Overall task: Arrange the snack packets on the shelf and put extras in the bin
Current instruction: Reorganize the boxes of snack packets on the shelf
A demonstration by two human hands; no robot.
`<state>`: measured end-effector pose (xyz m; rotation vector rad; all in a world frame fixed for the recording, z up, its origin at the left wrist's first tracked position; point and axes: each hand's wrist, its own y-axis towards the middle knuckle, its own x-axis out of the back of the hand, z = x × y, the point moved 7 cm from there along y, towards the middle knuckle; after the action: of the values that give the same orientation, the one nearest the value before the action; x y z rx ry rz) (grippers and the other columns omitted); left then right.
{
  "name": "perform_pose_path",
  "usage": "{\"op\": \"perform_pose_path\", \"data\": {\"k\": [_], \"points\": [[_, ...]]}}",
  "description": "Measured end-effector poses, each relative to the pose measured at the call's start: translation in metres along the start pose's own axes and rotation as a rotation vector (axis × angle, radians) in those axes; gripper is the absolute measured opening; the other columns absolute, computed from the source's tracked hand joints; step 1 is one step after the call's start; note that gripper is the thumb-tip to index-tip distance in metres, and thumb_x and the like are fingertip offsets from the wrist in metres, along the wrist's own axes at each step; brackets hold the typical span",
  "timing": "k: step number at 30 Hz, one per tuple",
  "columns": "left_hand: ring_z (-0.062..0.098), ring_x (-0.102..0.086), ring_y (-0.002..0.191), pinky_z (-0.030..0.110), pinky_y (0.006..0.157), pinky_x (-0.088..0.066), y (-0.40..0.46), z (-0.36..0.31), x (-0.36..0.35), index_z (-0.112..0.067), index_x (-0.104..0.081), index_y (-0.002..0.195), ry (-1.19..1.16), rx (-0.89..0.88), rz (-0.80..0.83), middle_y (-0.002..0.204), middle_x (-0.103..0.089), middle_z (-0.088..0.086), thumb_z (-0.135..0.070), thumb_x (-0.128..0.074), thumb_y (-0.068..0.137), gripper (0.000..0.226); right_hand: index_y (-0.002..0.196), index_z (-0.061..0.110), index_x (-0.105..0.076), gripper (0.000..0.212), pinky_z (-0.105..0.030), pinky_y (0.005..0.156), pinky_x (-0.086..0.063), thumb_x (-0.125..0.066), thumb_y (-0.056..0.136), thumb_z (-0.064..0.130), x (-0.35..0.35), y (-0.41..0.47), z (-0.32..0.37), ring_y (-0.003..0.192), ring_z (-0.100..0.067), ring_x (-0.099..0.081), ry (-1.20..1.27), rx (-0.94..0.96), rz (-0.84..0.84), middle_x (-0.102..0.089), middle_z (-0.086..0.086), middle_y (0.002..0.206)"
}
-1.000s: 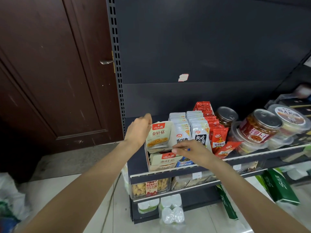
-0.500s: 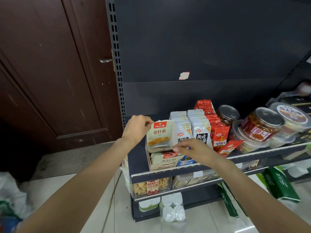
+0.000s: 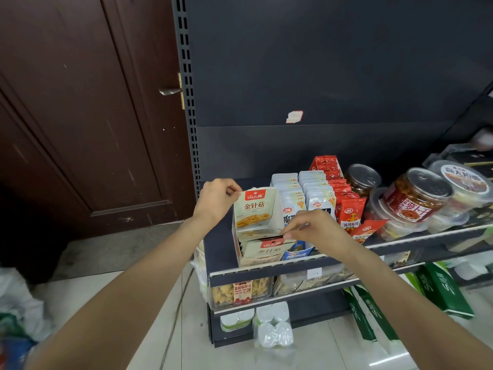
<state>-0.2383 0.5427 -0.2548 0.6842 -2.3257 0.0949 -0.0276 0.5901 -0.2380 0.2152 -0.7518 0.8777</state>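
A cream display box (image 3: 254,209) of mushroom snack packets stands at the left end of the dark shelf (image 3: 266,271). My left hand (image 3: 217,198) pinches the top left corner of its raised flap. My right hand (image 3: 312,228) reaches over the box's front and pinches the top edge of a cream and red packet (image 3: 266,249) lying in it. Rows of white packets (image 3: 312,190) and red packets (image 3: 346,201) stand upright right behind my right hand. No bin shows in the head view.
Jars with metal lids (image 3: 418,196) and plastic tubs (image 3: 392,222) fill the shelf's right side. Lower shelves hold clear snack boxes (image 3: 240,289) and white cups (image 3: 272,327). A brown door (image 3: 80,116) stands left. Bags (image 3: 16,313) lie on the floor at far left; green packs (image 3: 440,289) lean at right.
My left hand has slid from behind the box to pinch the flap's top corner. My right hand has shifted slightly left and lower onto the front packet. The view moved a little closer.
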Motion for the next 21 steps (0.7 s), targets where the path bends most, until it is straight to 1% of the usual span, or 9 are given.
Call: {"op": "perform_pose_path", "data": {"k": [3, 6, 8, 10, 12, 15, 17, 19, 21], "points": [[0.008, -0.064, 0.078, 0.032, 0.074, -0.058, 0.001, 0.0, 0.0, -0.017, -0.071, 0.087, -0.008, 0.008, 0.013, 0.084, -0.069, -0.004, -0.013, -0.064, 0.088, 0.008, 0.082, 0.018, -0.073, 0.01, -0.01, 0.072, -0.046, -0.066, 0.085, 0.012, 0.01, 0.001, 0.006, 0.079, -0.004, -0.061, 0.002, 0.028, -0.06, -0.069, 0.01, 0.081], [0.008, -0.064, 0.08, 0.032, 0.075, -0.057, 0.001, 0.0, 0.001, -0.018, -0.071, 0.087, -0.018, 0.018, 0.03, 0.085, -0.069, -0.004, -0.013, -0.065, 0.088, 0.008, 0.084, 0.016, -0.068, 0.01, -0.011, 0.073, -0.044, -0.061, 0.089, 0.012, 0.03, 0.001, 0.01, 0.083, 0.0, -0.061, 0.001, 0.052, -0.272, -0.067, 0.012, 0.083], [0.008, -0.064, 0.081, 0.032, 0.074, -0.057, 0.002, -0.001, 0.002, -0.019, -0.071, 0.085, -0.031, 0.021, 0.045, 0.085, -0.07, -0.003, -0.013, -0.066, 0.087, 0.009, 0.083, 0.017, -0.065, 0.011, -0.011, 0.07, -0.046, -0.059, 0.09, 0.012, 0.042, -0.001, 0.011, 0.082, 0.001, -0.062, 0.032, 0.068, -0.407, -0.066, 0.014, 0.081], [0.008, -0.063, 0.081, 0.03, 0.073, -0.056, 0.001, -0.002, 0.001, -0.02, -0.071, 0.086, -0.036, 0.025, 0.06, 0.088, -0.071, -0.001, -0.012, -0.066, 0.087, 0.009, 0.082, 0.017, -0.063, 0.012, -0.009, 0.066, -0.047, -0.058, 0.091, 0.011, 0.05, -0.003, 0.012, 0.081, 0.002, -0.061, 0.064, 0.073, -0.486, -0.065, 0.014, 0.081], [0.009, -0.063, 0.083, 0.03, 0.076, -0.055, 0.0, -0.004, 0.001, -0.018, -0.071, 0.09, -0.029, 0.029, 0.07, 0.092, -0.071, 0.001, -0.012, -0.065, 0.087, 0.009, 0.081, 0.02, -0.062, 0.016, -0.014, 0.066, -0.049, -0.057, 0.091, 0.01, 0.055, -0.005, 0.012, 0.082, -0.001, -0.062, 0.111, 0.07, -0.518, -0.066, 0.009, 0.083], [0.012, -0.063, 0.09, 0.031, 0.085, -0.053, -0.003, -0.006, 0.0, -0.015, -0.07, 0.1, -0.025, 0.037, 0.091, 0.098, -0.069, 0.002, -0.013, -0.065, 0.087, 0.014, 0.076, 0.028, -0.058, 0.025, -0.017, 0.068, -0.049, -0.056, 0.092, 0.008, 0.062, -0.008, 0.015, 0.082, -0.004, -0.063, 0.16, 0.087, -0.543, -0.066, 0.01, 0.083], [0.013, -0.063, 0.092, 0.03, 0.087, -0.052, -0.005, -0.005, 0.001, -0.014, -0.069, 0.104, -0.028, 0.047, 0.098, 0.102, -0.068, 0.003, -0.012, -0.066, 0.087, 0.018, 0.075, 0.029, -0.058, 0.027, -0.017, 0.068, -0.051, -0.055, 0.092, 0.007, 0.068, -0.012, 0.018, 0.082, -0.003, -0.064, 0.192, 0.108, -0.561, -0.065, 0.013, 0.084], [0.013, -0.063, 0.093, 0.029, 0.087, -0.052, -0.006, -0.004, 0.002, -0.013, -0.069, 0.105, -0.034, 0.054, 0.102, 0.103, -0.069, 0.004, -0.011, -0.066, 0.087, 0.019, 0.076, 0.029, -0.059, 0.028, -0.015, 0.067, -0.053, -0.055, 0.092, 0.006, 0.074, -0.016, 0.022, 0.079, 0.002, -0.065, 0.24, 0.125, -0.578, -0.066, 0.016, 0.084], [0.013, -0.063, 0.094, 0.027, 0.086, -0.051, -0.008, -0.005, 0.002, -0.013, -0.068, 0.107, -0.045, 0.059, 0.118, 0.105, -0.069, 0.004, -0.01, -0.066, 0.086, 0.021, 0.077, 0.028, -0.06, 0.027, -0.013, 0.067, -0.053, -0.055, 0.091, 0.005, 0.079, -0.019, 0.025, 0.078, 0.005, -0.065, 0.294, 0.134, -0.602, -0.067, 0.014, 0.084]]}}
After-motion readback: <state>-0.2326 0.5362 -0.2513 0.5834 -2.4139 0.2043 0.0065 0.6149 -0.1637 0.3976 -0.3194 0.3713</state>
